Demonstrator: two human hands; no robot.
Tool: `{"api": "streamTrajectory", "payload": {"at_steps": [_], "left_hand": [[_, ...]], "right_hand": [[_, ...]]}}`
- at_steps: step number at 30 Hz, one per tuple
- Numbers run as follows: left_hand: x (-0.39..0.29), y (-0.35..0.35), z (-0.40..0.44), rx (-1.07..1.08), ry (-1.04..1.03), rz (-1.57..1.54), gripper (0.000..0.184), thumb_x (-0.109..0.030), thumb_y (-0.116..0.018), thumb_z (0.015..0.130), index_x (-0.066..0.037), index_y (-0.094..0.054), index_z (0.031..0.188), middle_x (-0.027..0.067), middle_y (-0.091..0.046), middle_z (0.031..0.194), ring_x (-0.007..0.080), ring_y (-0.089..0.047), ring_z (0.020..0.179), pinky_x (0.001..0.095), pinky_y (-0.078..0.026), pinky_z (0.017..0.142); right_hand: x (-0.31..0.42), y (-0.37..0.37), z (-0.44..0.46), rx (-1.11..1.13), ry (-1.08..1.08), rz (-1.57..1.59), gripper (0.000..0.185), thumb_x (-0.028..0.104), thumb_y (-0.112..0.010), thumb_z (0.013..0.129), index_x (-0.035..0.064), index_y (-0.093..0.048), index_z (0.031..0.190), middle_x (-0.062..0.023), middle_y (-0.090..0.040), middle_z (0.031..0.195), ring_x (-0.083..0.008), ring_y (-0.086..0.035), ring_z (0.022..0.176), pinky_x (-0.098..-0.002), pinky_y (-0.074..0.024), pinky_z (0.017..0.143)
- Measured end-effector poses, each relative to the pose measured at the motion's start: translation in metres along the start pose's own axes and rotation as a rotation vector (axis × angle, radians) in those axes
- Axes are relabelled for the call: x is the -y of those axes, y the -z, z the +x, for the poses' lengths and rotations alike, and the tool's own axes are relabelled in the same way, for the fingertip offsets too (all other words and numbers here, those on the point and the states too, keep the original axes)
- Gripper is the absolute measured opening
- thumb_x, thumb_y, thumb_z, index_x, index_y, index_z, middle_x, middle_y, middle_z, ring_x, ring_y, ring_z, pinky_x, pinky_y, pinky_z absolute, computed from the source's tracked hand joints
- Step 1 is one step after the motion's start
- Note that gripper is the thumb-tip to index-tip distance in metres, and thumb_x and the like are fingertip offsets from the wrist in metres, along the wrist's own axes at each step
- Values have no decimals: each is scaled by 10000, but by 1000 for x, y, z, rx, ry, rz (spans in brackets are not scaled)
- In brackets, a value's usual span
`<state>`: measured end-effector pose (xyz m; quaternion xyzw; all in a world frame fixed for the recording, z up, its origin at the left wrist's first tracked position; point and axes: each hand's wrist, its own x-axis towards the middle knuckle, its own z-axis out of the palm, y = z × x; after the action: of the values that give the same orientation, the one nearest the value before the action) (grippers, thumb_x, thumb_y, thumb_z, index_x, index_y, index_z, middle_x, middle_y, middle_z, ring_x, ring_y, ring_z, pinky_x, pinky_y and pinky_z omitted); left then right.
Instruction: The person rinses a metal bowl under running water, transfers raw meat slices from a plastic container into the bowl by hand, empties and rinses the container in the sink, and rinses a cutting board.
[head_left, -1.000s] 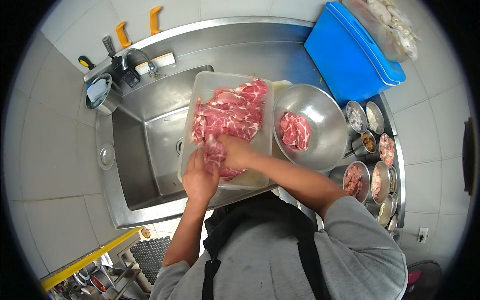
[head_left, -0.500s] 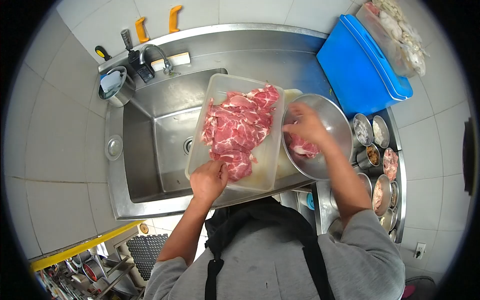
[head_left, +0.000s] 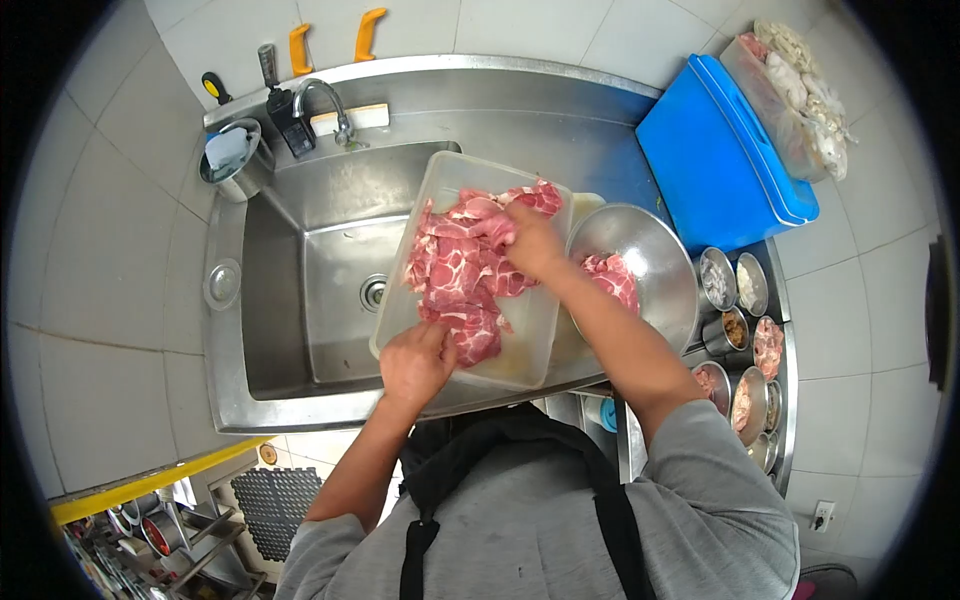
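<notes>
A translucent plastic tub (head_left: 528, 342), rounded at its corners, lay slantwise over the right edge of the sink (head_left: 335, 330). Raw meat (head_left: 457, 272), moist, soft and marbled with white fat, lay in overlapping slabs along the tub's middle. In the tub's upper right part, the right hand (head_left: 533, 243) had its fingers closed on a limp, folded slice (head_left: 490, 229). The left hand (head_left: 415, 362) was at the tub's lower left corner, fingers curled narrowly against the meat's edge; whether they gripped it, I cannot tell. Just right of the tub, a round, shiny metal bowl (head_left: 662, 270) held a folded heap of meat (head_left: 613, 278). Above and right of the tub stood a boxy blue cooler (head_left: 710, 160); left of the tub, the sink showed its smooth steel basin and round drain (head_left: 373, 292).
</notes>
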<state>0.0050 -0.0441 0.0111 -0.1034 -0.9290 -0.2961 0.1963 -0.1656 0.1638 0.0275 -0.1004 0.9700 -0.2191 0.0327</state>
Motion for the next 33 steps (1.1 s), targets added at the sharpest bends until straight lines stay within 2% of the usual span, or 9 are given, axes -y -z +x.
{"api": "streamTrajectory", "payload": {"at_steps": [5,7,12,14,16,17,19,23,33], "left_hand": [[1,2,0,38,1,-19,71,-116,-678,761,-107,-661,830,68,-632,734,281,-631,648,389,-500,575],[-3,3,0,30,2,-7,71,-116,-673,766,-104,-663,835,70,-635,743,284,-632,655,395,-500,585],[-4,1,2,29,-2,-13,85,-110,-668,762,-96,-666,846,80,-633,738,287,-633,662,402,-497,589],[-4,2,3,2,-13,-28,87,-108,-669,759,-95,-668,844,79,-631,729,285,-632,655,396,-499,587],[-2,1,1,-4,-11,-26,86,-105,-671,756,-99,-669,841,77,-631,727,284,-631,651,392,-499,585],[-1,1,1,-2,-14,-32,85,-102,-673,753,-102,-670,838,75,-630,725,282,-630,646,388,-500,582],[-2,2,1,-2,-4,-28,88,-100,-676,749,-105,-671,837,72,-631,725,279,-630,644,385,-499,580],[-2,0,0,-25,2,-38,95,-100,-686,742,-112,-671,835,66,-632,725,273,-629,640,383,-498,575],[-1,-3,0,-55,-26,-50,113,-118,-691,700,-105,-653,806,53,-627,733,264,-612,618,375,-502,564]], "right_hand": [[-5,93,-28,-130,-233,453,515,59,-694,720,45,-554,1215,-185,-676,994,-265,-663,893,-361,-519,822],[-27,135,-51,-167,-251,496,437,67,-681,733,48,-564,1153,-92,-658,939,-173,-612,819,-323,-501,733],[-59,188,-87,-288,-243,41,492,105,-730,717,27,-555,1171,-132,-673,990,-255,-647,886,-348,-508,777],[-60,183,-94,-261,-335,-43,555,128,-756,708,16,-549,1210,-156,-680,1041,-302,-659,953,-359,-516,825],[-66,164,-95,17,-243,32,689,179,-781,691,8,-497,1295,-192,-638,1165,-339,-612,1087,-384,-494,915],[-79,144,-87,-19,-141,-103,795,232,-786,699,-1,-428,1370,-224,-569,1275,-347,-555,1182,-394,-452,997],[-26,130,-68,55,-189,-125,830,258,-783,699,11,-405,1396,-233,-513,1343,-343,-517,1230,-397,-418,1034],[6,64,-2,191,232,-50,728,198,-762,678,35,-494,1334,-222,-550,1297,-359,-528,1204,-400,-434,1015],[18,-8,76,388,264,-111,752,183,-801,622,74,-527,1314,-213,-537,1307,-355,-529,1195,-393,-442,1011]]}}
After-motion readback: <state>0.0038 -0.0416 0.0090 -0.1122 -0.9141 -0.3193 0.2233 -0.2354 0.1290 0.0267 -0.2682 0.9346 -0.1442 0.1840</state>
